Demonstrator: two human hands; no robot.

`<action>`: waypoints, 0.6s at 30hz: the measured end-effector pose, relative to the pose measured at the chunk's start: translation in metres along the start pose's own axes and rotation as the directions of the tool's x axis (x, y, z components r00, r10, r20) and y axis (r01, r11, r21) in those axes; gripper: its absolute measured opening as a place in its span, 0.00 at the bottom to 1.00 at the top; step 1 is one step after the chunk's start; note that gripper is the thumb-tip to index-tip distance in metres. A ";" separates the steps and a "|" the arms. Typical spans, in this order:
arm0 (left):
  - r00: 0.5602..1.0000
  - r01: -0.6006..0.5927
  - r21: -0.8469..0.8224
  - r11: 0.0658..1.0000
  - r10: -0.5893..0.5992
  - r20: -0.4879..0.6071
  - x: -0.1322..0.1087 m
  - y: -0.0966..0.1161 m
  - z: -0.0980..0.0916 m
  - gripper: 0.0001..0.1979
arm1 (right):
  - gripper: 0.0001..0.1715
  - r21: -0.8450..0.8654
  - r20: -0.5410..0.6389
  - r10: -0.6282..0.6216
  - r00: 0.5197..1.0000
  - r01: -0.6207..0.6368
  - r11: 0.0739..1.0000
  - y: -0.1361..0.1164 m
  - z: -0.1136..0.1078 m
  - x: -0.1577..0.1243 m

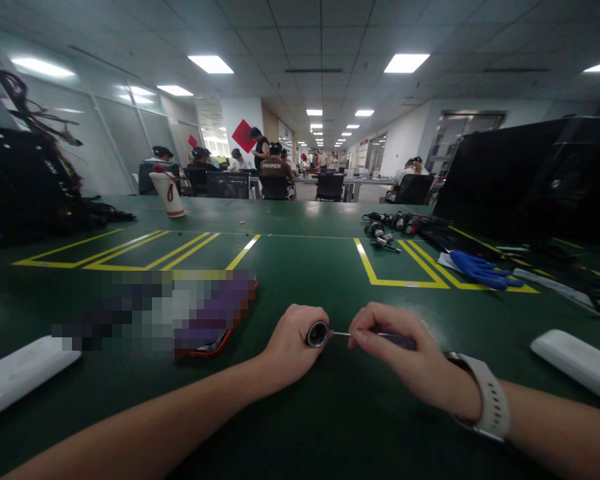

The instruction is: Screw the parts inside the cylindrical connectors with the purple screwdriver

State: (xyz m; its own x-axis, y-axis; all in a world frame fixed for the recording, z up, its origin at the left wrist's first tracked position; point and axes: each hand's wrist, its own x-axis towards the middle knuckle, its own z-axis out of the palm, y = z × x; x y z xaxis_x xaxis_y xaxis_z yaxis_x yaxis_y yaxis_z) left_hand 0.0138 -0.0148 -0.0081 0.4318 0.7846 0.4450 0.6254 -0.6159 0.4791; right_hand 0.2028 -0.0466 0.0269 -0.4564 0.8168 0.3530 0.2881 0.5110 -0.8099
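Observation:
My left hand (293, 337) is closed around a small dark cylindrical part (318, 334), whose round, hollow end with a metallic rim faces me. In my right hand (397, 347) is a screwdriver (399, 340) with a dark purplish handle, held between thumb and fingers. Its thin shaft points left, and the tip meets the side of the cylindrical part; whether it sits in a screw is hidden. Both hands are just above the green table (300, 413).
A phone-like purple item with a red edge (220, 313) lies left, partly pixelated. White bars (30, 373) flank both sides. Further back are a paper cup (168, 193), a pile of metal parts (380, 230), a blue glove (480, 269) and a black case (525, 180). People sit beyond.

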 end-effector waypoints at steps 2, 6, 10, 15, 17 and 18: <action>0.999 0.033 -0.022 0.999 -0.033 -0.001 0.001 0.002 -0.002 0.05 | 0.09 0.192 -0.019 0.089 0.996 -0.084 0.978 0.008 -0.001 0.005; 0.996 0.091 -0.055 0.994 -0.091 0.003 0.002 0.004 -0.003 0.06 | 0.08 0.394 -0.030 0.164 0.986 -0.139 0.908 0.016 0.001 0.008; 0.996 0.090 -0.001 0.996 -0.090 0.014 0.003 0.002 -0.001 0.05 | 0.08 0.148 -0.078 0.061 0.995 -0.049 0.988 0.007 0.002 0.004; 1.000 0.026 0.090 0.996 -0.027 0.010 0.002 0.001 0.000 0.05 | 0.07 -0.224 0.002 -0.154 0.988 0.150 0.963 -0.007 0.001 -0.003; 1.000 0.018 0.093 0.996 -0.018 0.002 0.001 0.001 -0.001 0.06 | 0.08 -0.167 0.006 -0.136 0.991 0.135 0.977 -0.007 0.001 -0.001; 1.000 0.021 0.086 0.996 -0.020 -0.005 0.001 0.001 -0.001 0.06 | 0.08 -0.096 -0.001 -0.099 0.995 0.099 0.991 -0.005 0.001 0.000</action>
State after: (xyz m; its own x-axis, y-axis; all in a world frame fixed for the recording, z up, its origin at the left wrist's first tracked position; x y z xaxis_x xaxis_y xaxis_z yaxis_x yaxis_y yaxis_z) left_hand 0.0144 -0.0145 -0.0065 0.4159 0.7967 0.4386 0.6879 -0.5910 0.4213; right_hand 0.2003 -0.0493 0.0301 -0.4821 0.7623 0.4319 0.3210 0.6124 -0.7225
